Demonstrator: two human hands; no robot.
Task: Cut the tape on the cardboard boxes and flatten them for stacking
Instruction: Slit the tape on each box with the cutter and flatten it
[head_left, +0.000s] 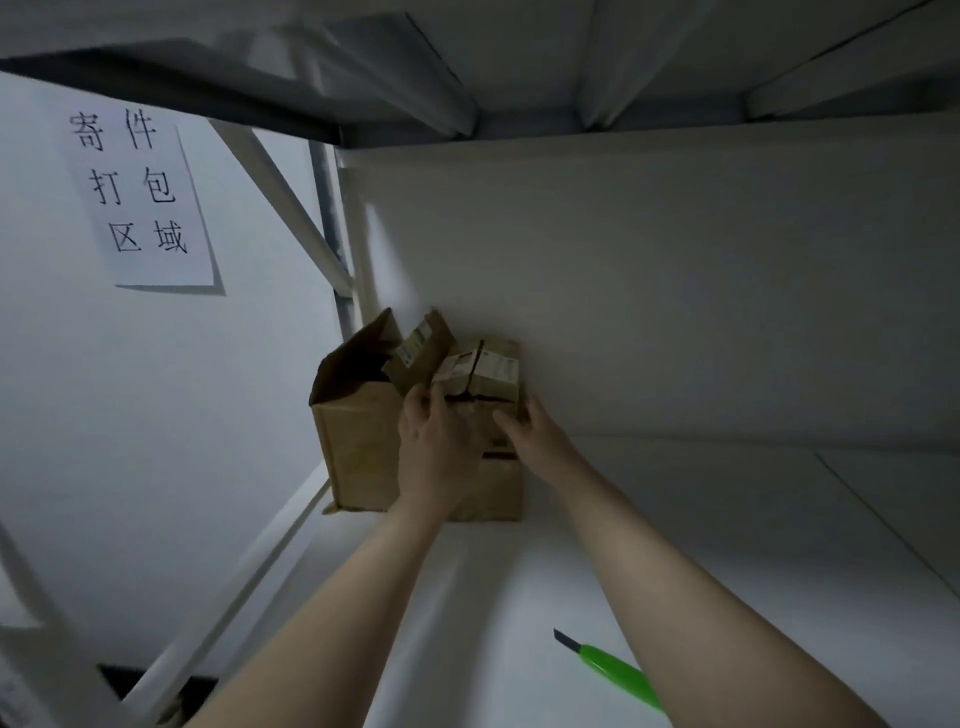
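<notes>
While hands (436, 447) grip box (496, 370), sign (139, 197) reads 寄件打包区域.

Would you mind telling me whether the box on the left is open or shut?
Open: the left box has its top flaps standing up, showing a dark inside.

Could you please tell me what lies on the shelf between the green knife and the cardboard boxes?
Nothing: in the head view, only bare white shelf separates the green knife from the cardboard boxes.

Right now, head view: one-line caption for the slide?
Left hand and right hand hold a labelled box beside an open box on a shelf; green knife lies nearby.
</notes>
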